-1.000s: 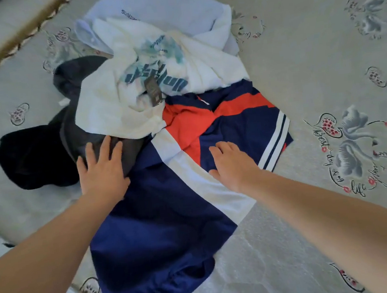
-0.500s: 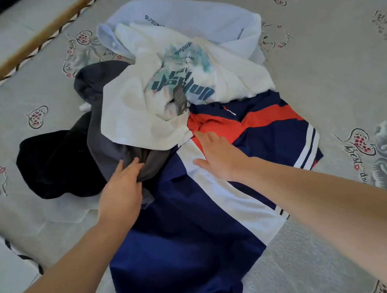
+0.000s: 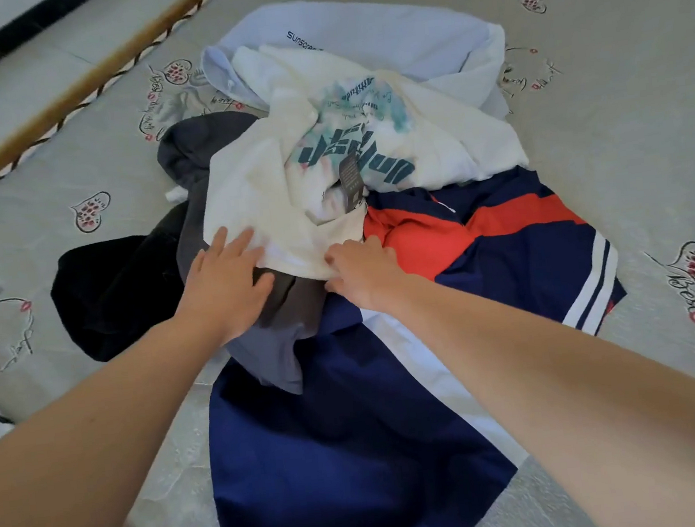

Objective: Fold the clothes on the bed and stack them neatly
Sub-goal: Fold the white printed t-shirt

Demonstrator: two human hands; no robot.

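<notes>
- We find the clothes in one loose heap on the bed; nothing is folded and no stack has been started.
- The white printed T-shirt lies crumpled on top, over a grey garment and a black garment to the left, with a pale blue shirt behind it.
- A navy, red and white jersey spreads out at the near side, partly under the heap.
- Our left hand rests with straight, relaxed fingers on the near edge of the white T-shirt, holding nothing.
- Our right hand has its fingers curled at the T-shirt's near hem; we judge it is pinching the fabric.
- Judgement: we are at the very outset, selecting the first item. All five visible garments remain to be separated, folded and stacked.
</notes>
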